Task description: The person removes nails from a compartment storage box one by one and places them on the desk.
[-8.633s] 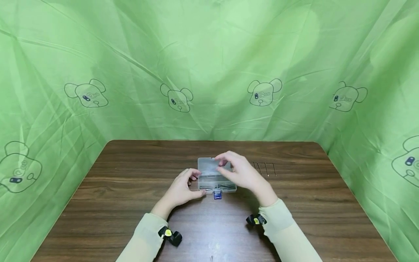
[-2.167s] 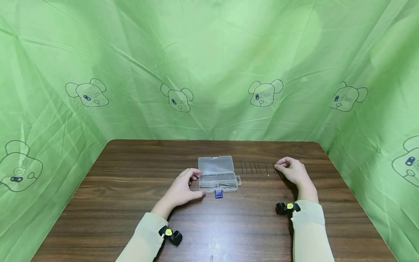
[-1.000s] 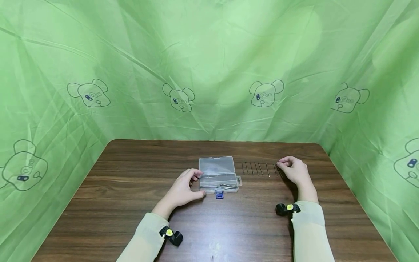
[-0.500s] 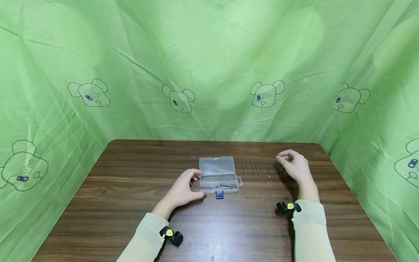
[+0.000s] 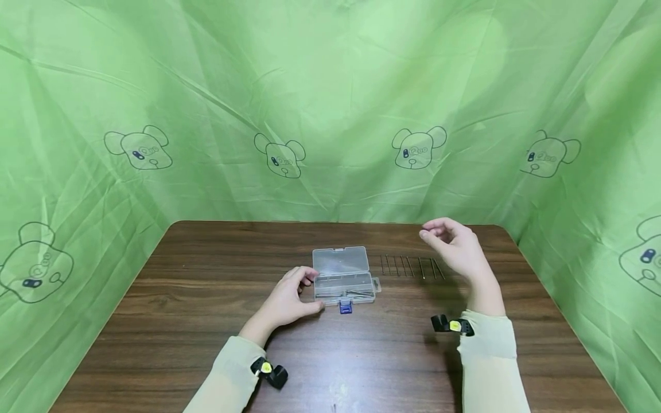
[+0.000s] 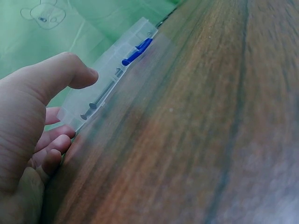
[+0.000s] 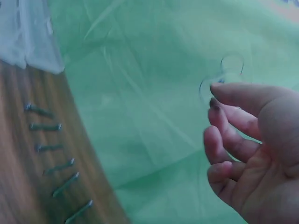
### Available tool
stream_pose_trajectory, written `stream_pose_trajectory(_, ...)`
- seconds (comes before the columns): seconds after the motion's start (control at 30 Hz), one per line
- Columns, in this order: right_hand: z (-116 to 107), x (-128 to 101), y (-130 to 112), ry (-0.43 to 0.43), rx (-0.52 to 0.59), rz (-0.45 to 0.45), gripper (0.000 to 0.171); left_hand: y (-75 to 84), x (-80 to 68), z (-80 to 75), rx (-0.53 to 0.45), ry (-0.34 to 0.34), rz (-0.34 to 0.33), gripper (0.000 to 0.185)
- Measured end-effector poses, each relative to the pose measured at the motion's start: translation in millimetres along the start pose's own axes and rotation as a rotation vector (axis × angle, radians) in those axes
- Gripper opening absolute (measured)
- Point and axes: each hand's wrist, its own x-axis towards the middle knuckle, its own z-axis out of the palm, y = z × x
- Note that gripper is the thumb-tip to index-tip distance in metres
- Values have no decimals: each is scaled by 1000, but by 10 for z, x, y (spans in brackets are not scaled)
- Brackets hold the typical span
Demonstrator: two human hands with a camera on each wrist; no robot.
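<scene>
A clear plastic box [image 5: 356, 279] stands on the table, its lid [image 5: 341, 260] tipped back and its blue latch [image 5: 345, 307] hanging at the front. Several nails [image 5: 358, 294] lie in its front compartment. My left hand [image 5: 286, 298] holds the box's left end, thumb at the front corner and fingers along the side; the left wrist view shows the thumb [image 6: 70, 74] against it. Right of the box, several nails [image 5: 422, 268] lie spaced in a row. My right hand [image 5: 457, 246] is raised above the row's right end, fingers loosely bent, nothing between them.
The brown wooden table [image 5: 206, 321] ends at a back edge just beyond the right hand. A green fabric curtain [image 5: 330, 189] encloses the back and sides. A clear hanging tab [image 5: 377, 284] sticks out at the box's right side.
Earlier my right hand was over the box, then at the row's right end. It has let go of a nail there and risen away toward the back. The left hand has stayed put.
</scene>
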Motion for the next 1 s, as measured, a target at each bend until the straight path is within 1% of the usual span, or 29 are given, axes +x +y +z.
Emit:
stream_pose_trajectory(0.13, 66, -2, -205, -64, 10, -55, 27, 9, -3, 0, 0, -3, -2, 65)
stream_pose_trajectory(0.2, 135, 5, -299, -60, 29, -85, 25, 12, -4, 0, -4, -3, -3, 65)
stream_pose_trajectory(0.33, 348, 22, -487, -14, 90, -166, 21, 7, -7, 6, -3, -2, -1, 65)
stream_pose_trajectory(0.43, 557, 20, -628, -28, 129, -227, 18, -4, -8, 15, -2, 0, 3, 65)
stream_pose_trajectory(0.5, 712, 11, -714, -75, 149, -263, 17, -7, -10, 17, -6, 1, 4, 65)
stream_pose_trajectory(0.6, 971, -3, -780, -171, 159, -307, 17, -5, -16, 15, -12, 3, 4, 65)
stream_pose_trajectory(0.77, 1346, -49, -770, -331, 118, -370, 16, 4, -27, 7, -12, 0, 4, 66)
stream_pose_trajectory(0.87, 1489, -82, -740, -399, 82, -397, 15, 6, -27, 8, -9, -3, 6, 65)
stream_pose_trajectory(1.0, 1616, -115, -678, -452, 22, -404, 15, 6, -22, 13, -8, -3, 6, 65)
